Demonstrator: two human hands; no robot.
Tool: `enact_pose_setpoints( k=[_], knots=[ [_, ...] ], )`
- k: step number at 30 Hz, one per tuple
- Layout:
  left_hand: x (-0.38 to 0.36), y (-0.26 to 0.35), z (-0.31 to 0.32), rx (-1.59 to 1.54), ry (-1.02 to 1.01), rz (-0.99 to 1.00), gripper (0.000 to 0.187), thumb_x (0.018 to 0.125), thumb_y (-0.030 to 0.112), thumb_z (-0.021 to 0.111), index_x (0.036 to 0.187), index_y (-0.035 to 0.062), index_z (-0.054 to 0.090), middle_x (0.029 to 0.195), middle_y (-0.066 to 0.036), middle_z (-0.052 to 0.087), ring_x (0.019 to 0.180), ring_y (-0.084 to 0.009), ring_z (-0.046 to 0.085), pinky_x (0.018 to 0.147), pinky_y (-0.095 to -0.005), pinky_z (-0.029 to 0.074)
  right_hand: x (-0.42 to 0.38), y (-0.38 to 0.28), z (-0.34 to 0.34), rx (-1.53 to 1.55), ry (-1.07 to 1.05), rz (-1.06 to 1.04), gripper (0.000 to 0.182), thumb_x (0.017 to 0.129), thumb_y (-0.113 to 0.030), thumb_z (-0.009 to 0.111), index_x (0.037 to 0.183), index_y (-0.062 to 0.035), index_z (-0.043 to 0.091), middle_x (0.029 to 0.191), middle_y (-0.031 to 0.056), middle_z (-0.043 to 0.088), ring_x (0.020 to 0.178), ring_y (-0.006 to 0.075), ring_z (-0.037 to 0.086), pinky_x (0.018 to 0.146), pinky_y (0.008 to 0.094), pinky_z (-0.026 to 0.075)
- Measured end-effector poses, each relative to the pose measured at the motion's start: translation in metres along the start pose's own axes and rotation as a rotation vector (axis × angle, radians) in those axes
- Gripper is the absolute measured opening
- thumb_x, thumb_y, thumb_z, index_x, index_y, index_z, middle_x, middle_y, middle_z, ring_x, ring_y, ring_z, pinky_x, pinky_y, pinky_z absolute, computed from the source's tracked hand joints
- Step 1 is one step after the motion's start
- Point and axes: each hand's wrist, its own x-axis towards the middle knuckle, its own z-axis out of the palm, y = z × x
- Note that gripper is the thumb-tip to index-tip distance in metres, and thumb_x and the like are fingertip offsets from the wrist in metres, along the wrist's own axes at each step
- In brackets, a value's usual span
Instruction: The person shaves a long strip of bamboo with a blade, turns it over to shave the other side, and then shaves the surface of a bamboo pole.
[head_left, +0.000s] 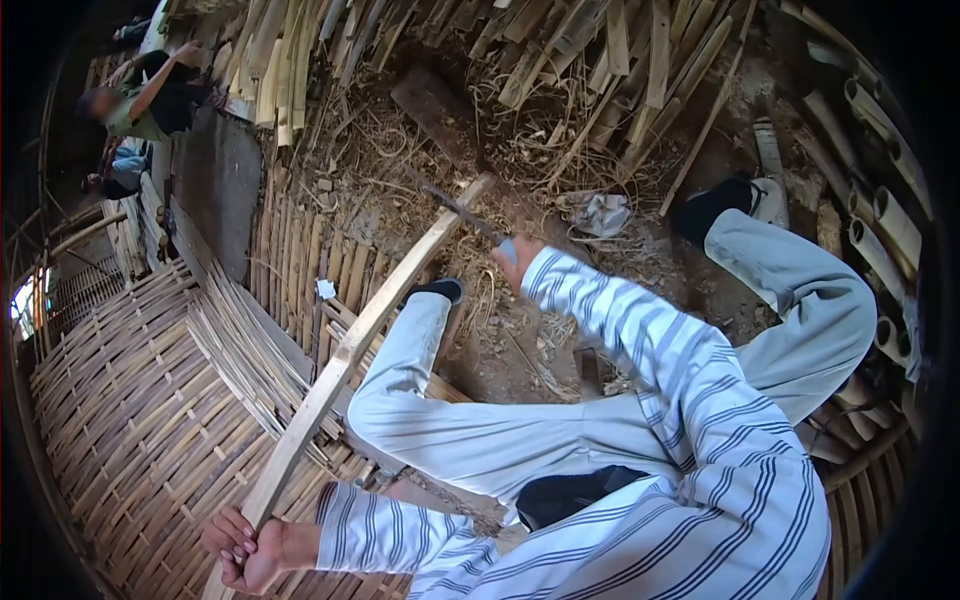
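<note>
A long split bamboo strip (318, 400) slants from the lower left up to the middle of the view. My left hand (245, 552) is wrapped round its near end, fingers closed. In my right hand (516, 264) is a knife (484, 228), gripped by its bluish handle. Its dark blade lies across the strip close to the far end, apparently against it, though exact contact is hard to tell. Beneath that far end is a dark wooden block (435, 110) on the ground, with shavings around it.
Split bamboo pieces (560, 50) are heaped at the top. Woven bamboo matting (140, 400) covers the left side. Bamboo tubes (895, 225) stack at the right. A crumpled plastic bag (602, 214) lies on the ground. Another person (150, 95) is at the upper left.
</note>
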Motion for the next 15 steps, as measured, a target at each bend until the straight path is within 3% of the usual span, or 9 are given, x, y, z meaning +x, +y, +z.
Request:
enact_pose_setpoints(
  k=[4,6,8,10,13,15],
  knots=[
    [-0.025,-0.004,0.047,0.031,0.219,0.044,0.017,0.058,0.022,0.045,0.054,0.0169,0.029,0.046,0.001,0.019,0.034,-0.0109,0.015,0.035,-0.0264,0.019,-0.021,-0.023,-0.018,0.070,-0.100,-0.126,0.051,0.091,-0.052,0.043,0.117,-0.0078,0.046,0.070,0.0285,0.061,0.066,0.0442,0.063,0.060,0.0521,0.050],
    [-0.025,-0.009,0.042,0.066,0.221,0.053,0.018,0.058,0.021,0.044,0.054,0.0174,0.028,0.046,0.003,0.020,0.034,-0.0109,0.016,0.036,-0.0259,0.019,-0.004,-0.008,-0.013,0.079,-0.168,-0.153,0.052,0.091,-0.053,0.041,0.113,-0.0063,0.048,0.070,0.0274,0.062,0.064,0.0432,0.063,0.060,0.0505,0.051],
    [-0.024,-0.009,0.046,0.113,0.271,0.091,0.017,0.058,0.021,0.044,0.054,0.0174,0.028,0.046,0.004,0.019,0.034,-0.0108,0.017,0.036,-0.0262,0.019,0.016,0.015,-0.023,0.079,-0.245,0.015,0.063,0.088,-0.056,0.044,0.120,-0.0020,0.047,0.089,0.0303,0.063,0.081,0.0441,0.064,0.073,0.0477,0.052],
    [-0.021,-0.007,0.050,0.091,0.312,0.082,0.017,0.059,0.021,0.044,0.053,0.0173,0.029,0.046,0.004,0.018,0.035,-0.0110,0.016,0.036,-0.0271,0.019,0.071,0.073,0.031,-0.124,0.065,0.141,0.069,0.089,-0.056,0.043,0.130,-0.0003,0.041,0.097,0.0316,0.061,0.089,0.0449,0.062,0.081,0.0466,0.050],
    [-0.016,-0.005,0.051,0.029,0.208,0.053,0.017,0.062,0.021,0.043,0.053,0.0171,0.029,0.045,0.003,0.018,0.035,-0.0113,0.016,0.036,-0.0277,0.019,0.060,0.055,-0.004,-0.069,-0.115,0.167,0.073,0.089,-0.055,0.040,0.138,0.0000,0.033,0.103,0.0342,0.058,0.093,0.0459,0.060,0.085,0.0479,0.047],
    [-0.019,-0.007,0.052,0.038,0.229,0.058,0.017,0.063,0.021,0.043,0.053,0.0168,0.029,0.045,0.002,0.018,0.035,-0.0118,0.016,0.036,-0.0280,0.020,0.029,0.039,-0.019,-0.097,-0.087,0.072,0.063,0.090,-0.055,0.041,0.126,-0.0029,0.044,0.096,0.0319,0.061,0.089,0.0449,0.061,0.080,0.0490,0.049]
  ],
)
